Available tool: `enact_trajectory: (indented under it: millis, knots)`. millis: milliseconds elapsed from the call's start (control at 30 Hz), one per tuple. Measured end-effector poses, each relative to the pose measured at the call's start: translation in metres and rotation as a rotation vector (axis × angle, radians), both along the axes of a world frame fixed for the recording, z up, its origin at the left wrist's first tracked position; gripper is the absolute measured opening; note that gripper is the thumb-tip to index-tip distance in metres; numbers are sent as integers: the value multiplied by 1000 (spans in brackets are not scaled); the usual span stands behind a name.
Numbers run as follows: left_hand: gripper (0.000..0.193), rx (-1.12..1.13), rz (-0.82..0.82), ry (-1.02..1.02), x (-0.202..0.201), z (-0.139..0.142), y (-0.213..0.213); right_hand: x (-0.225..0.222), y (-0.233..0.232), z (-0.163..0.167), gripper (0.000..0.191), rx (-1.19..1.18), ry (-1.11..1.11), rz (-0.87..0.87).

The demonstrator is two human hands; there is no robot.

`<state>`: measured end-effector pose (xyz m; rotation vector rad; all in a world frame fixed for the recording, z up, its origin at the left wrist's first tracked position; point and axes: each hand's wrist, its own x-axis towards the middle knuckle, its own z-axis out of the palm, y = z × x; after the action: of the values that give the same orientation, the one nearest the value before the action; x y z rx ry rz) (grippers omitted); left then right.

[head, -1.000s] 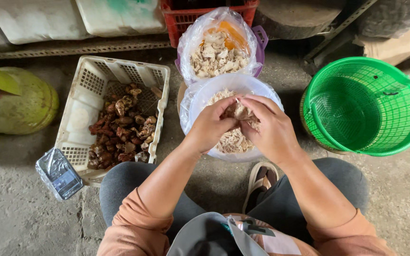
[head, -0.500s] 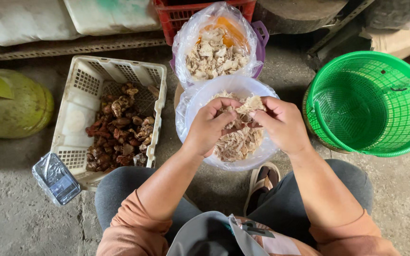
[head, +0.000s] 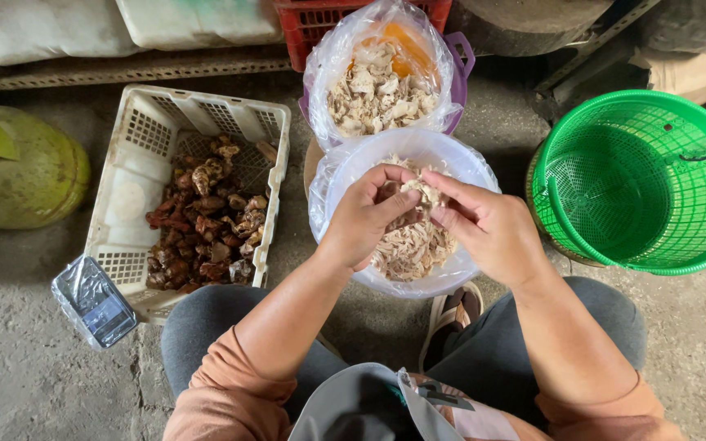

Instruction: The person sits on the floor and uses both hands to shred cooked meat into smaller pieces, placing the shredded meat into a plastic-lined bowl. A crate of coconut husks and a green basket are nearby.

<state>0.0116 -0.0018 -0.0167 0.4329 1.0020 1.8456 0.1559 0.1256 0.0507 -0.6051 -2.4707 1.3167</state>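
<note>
My left hand [head: 365, 214] and my right hand [head: 485, 224] meet over a plastic-lined bowl [head: 345, 167], both pinching one pale fibrous piece [head: 421, 193] between thumbs and fingertips. The bowl holds a heap of pale shredded strips [head: 410, 249] beneath my hands. Behind it stands a bag-lined purple container [head: 461, 57] full of larger pale chunks [head: 373, 94]. A white slatted basket [head: 136, 163] on my left holds several brown knobbly pieces [head: 206, 220].
An empty green mesh basket [head: 643, 175] sits on the right. A red crate [head: 304, 24] stands at the back. A green-yellow round container [head: 22, 167] is far left, a small foil-wrapped packet [head: 96, 302] near my left knee. My sandal [head: 451, 314] shows on the concrete floor.
The view has shifted slightly. My hands stay over the bowl, still working the pale piece; my fingers have spread it a little and sit slightly higher over the heap.
</note>
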Motion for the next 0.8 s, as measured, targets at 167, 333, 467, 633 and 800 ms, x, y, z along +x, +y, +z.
enact_trajectory:
  millis: [167,333,467,633,800]
  knots:
    - [19,18,-51,-154,1,4,-4,0,2,-4,30,192,88,-49]
    - [20,35,-4,-188,-2,7,-3,2,16,-6,27,-246,93,-119]
    - [28,9,-25,-45,-2,7,-4,2,19,-6,26,-168,129,-50]
    - [35,-21,-95,112,-1,5,-7,-3,11,-1,25,-18,146,-52]
    - [52,-75,-57,244,-3,4,-4,-1,2,10,29,53,-114,-62]
